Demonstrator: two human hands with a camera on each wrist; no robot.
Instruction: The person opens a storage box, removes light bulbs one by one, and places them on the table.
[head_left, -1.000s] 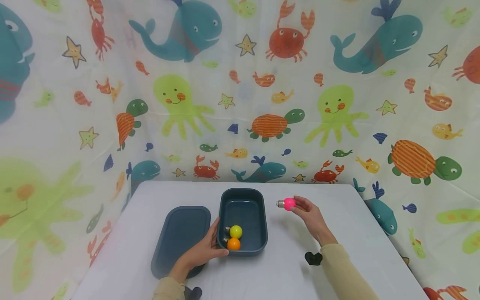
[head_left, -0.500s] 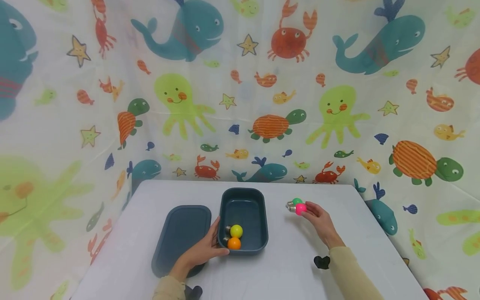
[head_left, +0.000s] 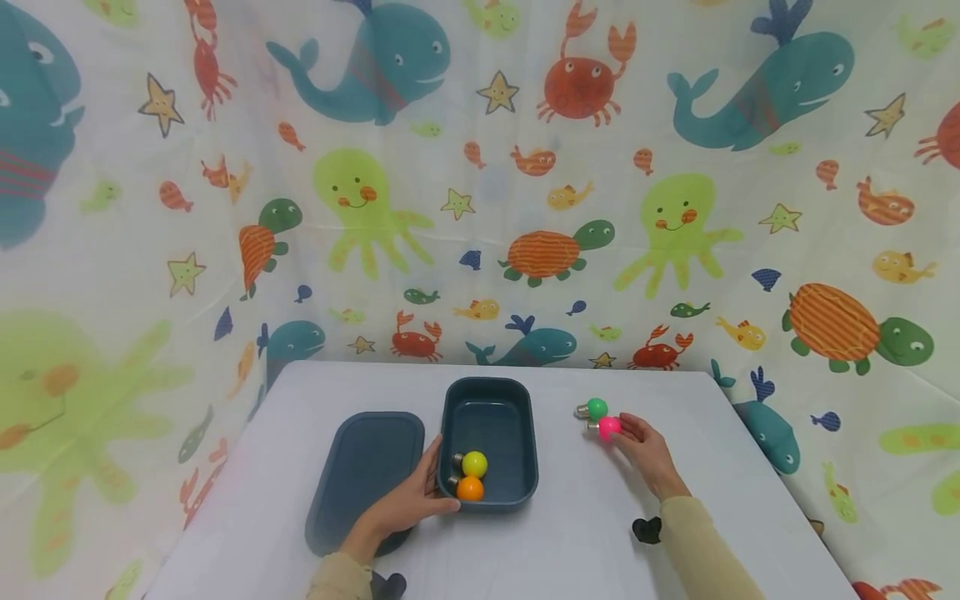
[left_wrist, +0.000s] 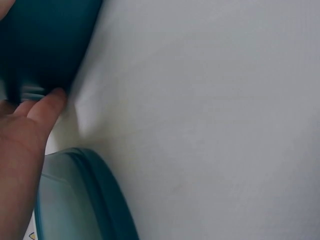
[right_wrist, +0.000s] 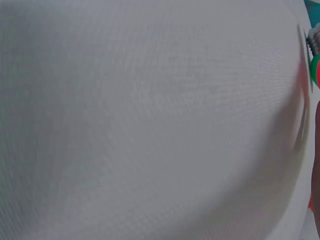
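Observation:
In the head view my right hand [head_left: 647, 450] pinches a pink light bulb [head_left: 610, 428] low over the table, its silver screw base pointing left. Just behind it a green bulb [head_left: 597, 408] lies on the tabletop. A dark blue rectangular box [head_left: 512, 487] stands in the middle. Inside, a yellow bulb [head_left: 475, 464] and an orange bulb [head_left: 470, 489] sit at its near left corner. My left hand [head_left: 408, 498] holds that corner, thumb at the near side and fingers along the left wall. Only a sliver of the green bulb [right_wrist: 314, 70] shows in the right wrist view.
A dark blue lid [head_left: 360, 467] lies flat to the left of the box, partly under the left forearm. The white tabletop [head_left: 570, 542] ends at a curtain [head_left: 480, 208] printed with sea animals.
My right hand has moved to the right and slightly toward me with the pink bulb, uncovering the green bulb behind it. The left hand and box have stayed put.

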